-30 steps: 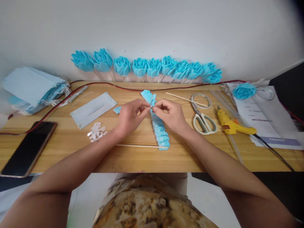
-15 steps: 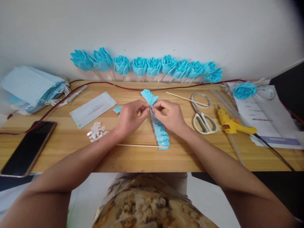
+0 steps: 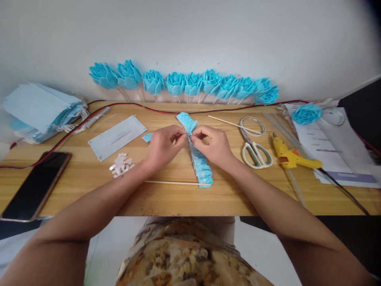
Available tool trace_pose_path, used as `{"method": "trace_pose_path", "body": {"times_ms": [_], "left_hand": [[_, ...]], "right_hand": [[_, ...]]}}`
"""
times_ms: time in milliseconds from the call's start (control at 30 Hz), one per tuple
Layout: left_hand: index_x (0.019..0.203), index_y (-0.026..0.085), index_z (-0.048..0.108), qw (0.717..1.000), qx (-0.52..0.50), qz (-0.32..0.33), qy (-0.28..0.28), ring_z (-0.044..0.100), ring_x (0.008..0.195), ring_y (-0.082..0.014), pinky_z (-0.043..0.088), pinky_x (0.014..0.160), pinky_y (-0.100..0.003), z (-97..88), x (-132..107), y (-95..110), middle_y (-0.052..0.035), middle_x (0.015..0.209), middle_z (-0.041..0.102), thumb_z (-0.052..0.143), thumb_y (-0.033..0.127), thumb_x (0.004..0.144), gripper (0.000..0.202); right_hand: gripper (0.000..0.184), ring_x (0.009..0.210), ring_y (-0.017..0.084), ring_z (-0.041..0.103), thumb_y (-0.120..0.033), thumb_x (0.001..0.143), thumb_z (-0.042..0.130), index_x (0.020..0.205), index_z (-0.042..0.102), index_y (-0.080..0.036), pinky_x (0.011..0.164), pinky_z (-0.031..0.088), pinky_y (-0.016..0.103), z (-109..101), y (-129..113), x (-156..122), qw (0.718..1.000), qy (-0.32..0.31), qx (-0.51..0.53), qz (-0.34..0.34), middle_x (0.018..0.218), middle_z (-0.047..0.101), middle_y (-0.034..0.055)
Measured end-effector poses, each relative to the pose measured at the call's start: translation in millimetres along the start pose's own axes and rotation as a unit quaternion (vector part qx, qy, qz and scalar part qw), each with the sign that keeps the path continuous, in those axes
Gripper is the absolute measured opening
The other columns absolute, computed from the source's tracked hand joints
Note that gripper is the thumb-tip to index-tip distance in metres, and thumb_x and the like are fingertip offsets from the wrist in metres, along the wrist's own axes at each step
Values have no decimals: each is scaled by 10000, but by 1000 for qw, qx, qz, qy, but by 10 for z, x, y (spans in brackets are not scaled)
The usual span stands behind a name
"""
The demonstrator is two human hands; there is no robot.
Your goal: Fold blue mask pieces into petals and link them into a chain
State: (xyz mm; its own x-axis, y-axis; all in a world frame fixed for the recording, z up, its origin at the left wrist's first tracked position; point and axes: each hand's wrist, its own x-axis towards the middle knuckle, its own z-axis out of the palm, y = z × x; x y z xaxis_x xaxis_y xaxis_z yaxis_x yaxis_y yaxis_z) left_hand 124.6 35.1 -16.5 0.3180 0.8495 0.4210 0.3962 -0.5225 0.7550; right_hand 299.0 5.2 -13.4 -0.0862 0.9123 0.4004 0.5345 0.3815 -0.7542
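Observation:
A pleated strip of light blue fabric runs up the middle of the table, its far end flatter and its near end folded into several overlapping pleats. My left hand pinches the strip from the left, thumb and forefinger together. From the right, my right hand pinches it at nearly the same spot, the fingertips of both hands almost touching. The near end of the strip lies at the tip of a thin wooden stick. Part of another blue piece shows beside my left hand.
Blue fabric flowers on sticks lean along the wall. To the left are a mask stack, a phone, a flat mask sheet and white scraps. Scissors, a tape roll and a yellow glue gun lie right.
Almost nothing differs. Both hands keep their pinch on the pleated strip at the same place, and the view has shifted very slightly.

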Motion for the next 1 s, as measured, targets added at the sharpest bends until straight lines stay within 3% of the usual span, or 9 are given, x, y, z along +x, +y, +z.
{"method": "trace_pose_path", "body": {"times_ms": [200, 367, 500, 600, 700, 800, 900, 1000], "left_hand": [[691, 162, 653, 999, -10, -46, 22, 443, 548, -100, 325, 542, -239, -142, 115, 16, 18, 589, 559, 563, 239, 795, 157], [687, 185, 671, 996, 52, -72, 22, 419, 529, -115, 294, 511, -246, -640, 53, -42, 13, 569, 558, 595, 315, 788, 181], [690, 206, 703, 985, 132, -106, -43, 420, 506, -128, 281, 505, -256, -1060, -235, -174, 16, 518, 532, 600, 386, 788, 230], [629, 212, 671, 976, 163, -125, -74, 417, 492, -133, 266, 501, -260, -1223, -440, -310, 15, 491, 494, 572, 474, 825, 342], [580, 210, 613, 975, 171, -121, -79, 475, 543, -147, 317, 541, -263, -1292, -529, -432, -2, 555, 552, 618, 478, 786, 338], [747, 225, 695, 977, 182, -85, -75, 569, 701, -194, 414, 657, -293, -1318, -509, -470, -45, 781, 681, 669, 425, 733, 203], [923, 227, 722, 984, 168, -58, -32, 587, 789, -209, 456, 733, -324, -1258, -421, -373, -78, 965, 716, 670, 435, 764, 267], [1002, 215, 733, 994, 80, -78, -17, 617, 817, -194, 486, 754, -313, -1063, -282, -177, -83, 1034, 732, 659, 441, 815, 302]], "right_hand": [[148, 590, 114, 463, -313, 792, 631, 702, 588, -204, 574, 358, 268, -42, 67, 44, 988, -5, 123, 96, 636, 551, -24], [158, 614, 114, 475, -337, 777, 659, 710, 607, -203, 583, 360, 261, -54, 130, 74, 974, 2, 183, 136, 659, 592, -22], [175, 608, 112, 476, -342, 765, 677, 692, 604, -200, 584, 357, 263, -25, 133, 70, 966, -13, 217, 142, 641, 582, -26], [186, 608, 114, 479, -352, 754, 691, 690, 607, -199, 585, 361, 263, -4, 126, 61, 964, -26, 223, 146, 632, 579, -26], [182, 611, 117, 486, -356, 746, 697, 700, 619, -198, 584, 368, 261, 6, 121, 55, 965, -40, 216, 145, 633, 587, -25], [181, 607, 117, 486, -355, 753, 693, 700, 629, -194, 575, 361, 259, 6, 119, 51, 968, -49, 205, 139, 629, 586, -24], [189, 589, 112, 469, -356, 766, 688, 693, 622, -195, 565, 347, 258, 7, 113, 40, 970, -60, 196, 133, 611, 562, -31], [200, 577, 108, 456, -368, 774, 688, 707, 613, -195, 561, 338, 258, 8, 98, 23, 969, -78, 194, 132, 610, 549, -36]]}}
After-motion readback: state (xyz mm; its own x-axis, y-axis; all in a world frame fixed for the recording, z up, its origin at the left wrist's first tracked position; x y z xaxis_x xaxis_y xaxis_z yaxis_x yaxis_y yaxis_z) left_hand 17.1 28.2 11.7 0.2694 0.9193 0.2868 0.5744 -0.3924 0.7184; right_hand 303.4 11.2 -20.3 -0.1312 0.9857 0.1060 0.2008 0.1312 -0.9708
